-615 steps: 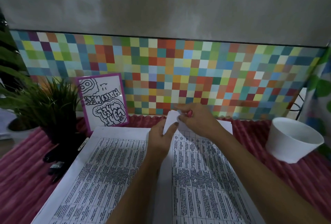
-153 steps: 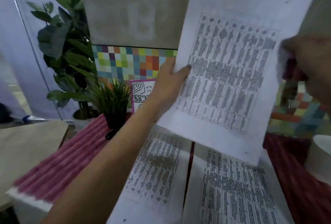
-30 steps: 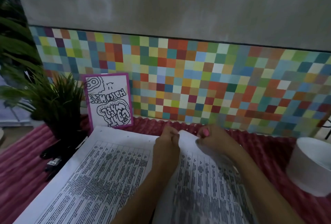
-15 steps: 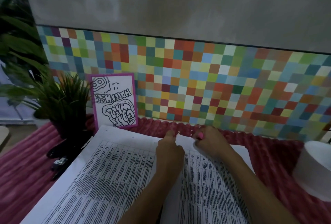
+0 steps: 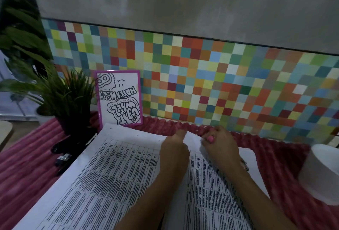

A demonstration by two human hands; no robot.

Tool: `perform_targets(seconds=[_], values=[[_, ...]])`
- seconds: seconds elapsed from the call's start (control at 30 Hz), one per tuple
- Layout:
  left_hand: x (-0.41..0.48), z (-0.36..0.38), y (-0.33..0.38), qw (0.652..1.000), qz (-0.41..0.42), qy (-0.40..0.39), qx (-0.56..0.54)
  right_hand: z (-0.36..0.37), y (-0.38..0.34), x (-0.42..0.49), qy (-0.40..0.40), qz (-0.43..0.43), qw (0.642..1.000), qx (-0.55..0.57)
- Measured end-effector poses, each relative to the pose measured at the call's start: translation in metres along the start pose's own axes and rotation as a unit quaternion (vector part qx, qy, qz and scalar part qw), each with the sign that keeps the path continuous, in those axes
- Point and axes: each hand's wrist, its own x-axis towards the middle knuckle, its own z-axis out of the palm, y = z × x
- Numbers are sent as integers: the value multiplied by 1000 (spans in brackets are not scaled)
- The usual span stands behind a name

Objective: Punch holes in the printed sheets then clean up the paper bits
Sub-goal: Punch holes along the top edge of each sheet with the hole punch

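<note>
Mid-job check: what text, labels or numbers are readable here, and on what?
On the pink-framed card: two rows of hand-drawn bubble letters, apparently mirrored; not legible.
On the left printed sheet: table text, too small and blurred.
On the right printed sheet: the same, unreadable.
On the white cup: no marking visible.

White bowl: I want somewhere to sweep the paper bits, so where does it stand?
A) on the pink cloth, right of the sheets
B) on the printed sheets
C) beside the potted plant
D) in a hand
A: the white bowl stands on the pink cloth, right of the printed sheets.
</note>
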Motion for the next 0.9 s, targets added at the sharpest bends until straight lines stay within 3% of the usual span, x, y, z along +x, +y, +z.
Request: perform_targets(seconds=[0.1,0.2,0.33,0.43,0.63,0.77,0.9], values=[[4,0,-1,999,32,40,-3,2,5,2,20,10,1000,3],[5,-2,0,997,10,62,-54,2,7,3,15,11,1000,9],[4,-5,0,994,-53,-13,-96,-5,3,5,32,22,995,91],[4,-7,1,993,-29,1,-115,-13,1,6,26,9,994,108],[7,2,-2,983,0,-28,-180,-28,-13,5,-104,-86,985,107],[10,8,-4,956,-59,-105,-267,-32,-24,3,-71,-54,982,167],[13,10,-12,927,-91,-133,-338,-43,-20,6,-116,-6,981,156]])
